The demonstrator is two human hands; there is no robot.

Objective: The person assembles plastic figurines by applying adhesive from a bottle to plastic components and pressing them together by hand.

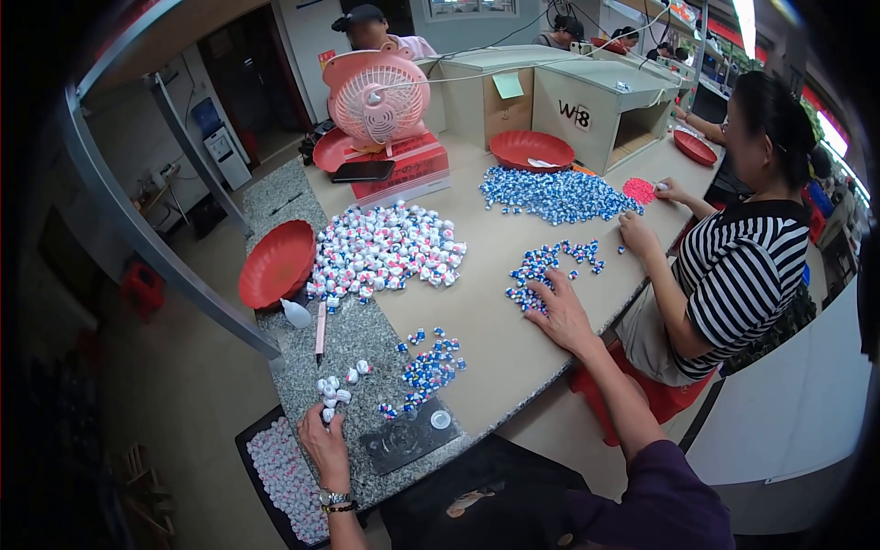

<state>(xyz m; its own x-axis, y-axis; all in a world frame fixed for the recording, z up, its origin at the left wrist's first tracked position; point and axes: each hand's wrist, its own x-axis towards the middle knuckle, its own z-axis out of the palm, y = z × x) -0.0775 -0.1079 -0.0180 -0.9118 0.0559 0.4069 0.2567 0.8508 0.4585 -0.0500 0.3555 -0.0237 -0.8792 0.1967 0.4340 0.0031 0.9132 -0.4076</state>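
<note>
Head view is on my remote screen; what's each hand doing?

I see the right hand resting at three o'clock on blue pieces, fingers apart. At seven, the left hand curls by white pieces; I can't tell if it grips one.

How would I work well?

I'd want a light right palm against scattering, and left fingertips only, sparing neighbours.
</note>
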